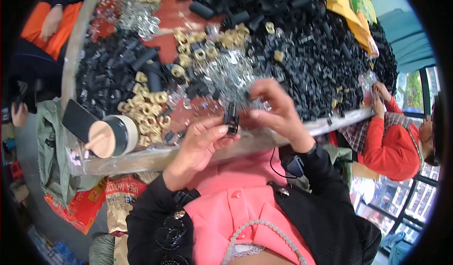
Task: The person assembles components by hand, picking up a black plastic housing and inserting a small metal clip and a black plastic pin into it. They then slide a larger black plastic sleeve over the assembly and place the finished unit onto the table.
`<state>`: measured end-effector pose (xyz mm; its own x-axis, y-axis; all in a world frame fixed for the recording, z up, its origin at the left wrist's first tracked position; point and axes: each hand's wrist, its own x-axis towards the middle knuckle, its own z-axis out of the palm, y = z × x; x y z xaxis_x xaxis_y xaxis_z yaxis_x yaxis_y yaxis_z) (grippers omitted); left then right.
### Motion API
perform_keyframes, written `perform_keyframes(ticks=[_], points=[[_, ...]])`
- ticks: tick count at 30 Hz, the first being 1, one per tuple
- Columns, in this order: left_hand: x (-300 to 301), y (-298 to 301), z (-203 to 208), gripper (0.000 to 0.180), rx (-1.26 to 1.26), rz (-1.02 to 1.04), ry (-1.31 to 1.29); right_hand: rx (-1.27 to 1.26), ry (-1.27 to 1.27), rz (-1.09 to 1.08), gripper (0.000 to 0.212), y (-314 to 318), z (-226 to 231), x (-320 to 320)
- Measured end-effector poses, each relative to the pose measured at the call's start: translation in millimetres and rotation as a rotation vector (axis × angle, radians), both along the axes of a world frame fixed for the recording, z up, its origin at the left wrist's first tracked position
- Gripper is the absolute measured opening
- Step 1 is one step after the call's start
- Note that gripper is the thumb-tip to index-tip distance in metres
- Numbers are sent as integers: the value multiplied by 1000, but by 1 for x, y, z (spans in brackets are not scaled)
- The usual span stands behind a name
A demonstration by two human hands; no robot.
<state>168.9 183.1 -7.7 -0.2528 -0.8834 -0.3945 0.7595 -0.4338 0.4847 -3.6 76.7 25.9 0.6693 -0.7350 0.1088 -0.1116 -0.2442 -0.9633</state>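
My left hand (202, 141) pinches a small black plastic part (231, 119) upright between thumb and fingers, just above the table's near edge. Close on its right, my right hand (279, 113) hovers with thumb and fingers apart and curved; I see nothing between them. Beyond both hands lies a heap of shiny silver metal pieces (231, 74). Beige ring-shaped parts (147, 105) are piled to the left of it. A broad mound of small black plastic parts (306, 64) spreads to the right.
On the left corner stand a round container with a wooden lid (103, 138) and a dark flat panel (78, 119). Larger black tubes (245, 3) fill the far side beside a yellow bag (351, 15). A co-worker in red (389, 149) reaches in from the right; another person's hand (52, 22) rests at far left.
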Motion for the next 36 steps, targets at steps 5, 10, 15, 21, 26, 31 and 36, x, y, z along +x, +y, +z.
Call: perform_keyframes(ticks=[5,10,15,21,26,31,36], points=[[-9,6,-8,23,-1,41,32,-1028,843,-258,24,-72,-14,-31],[-4,14,-10,22,-24,77,35,-805,499,-364,15,-74,-25,-45],[-2,12,-8,23,-41,89,35,-586,322,-518,14,-66,-26,-49],[-3,8,-4,29,-72,102,-12,-231,162,-542,12,-62,-29,-53],[-5,6,-8,22,-98,131,28,136,33,-315,8,-8,-11,-15],[-14,7,-19,21,-157,108,159,13,127,-72,11,37,-17,-4],[-13,12,-20,20,-206,143,335,278,-58,7,15,45,-25,1]])
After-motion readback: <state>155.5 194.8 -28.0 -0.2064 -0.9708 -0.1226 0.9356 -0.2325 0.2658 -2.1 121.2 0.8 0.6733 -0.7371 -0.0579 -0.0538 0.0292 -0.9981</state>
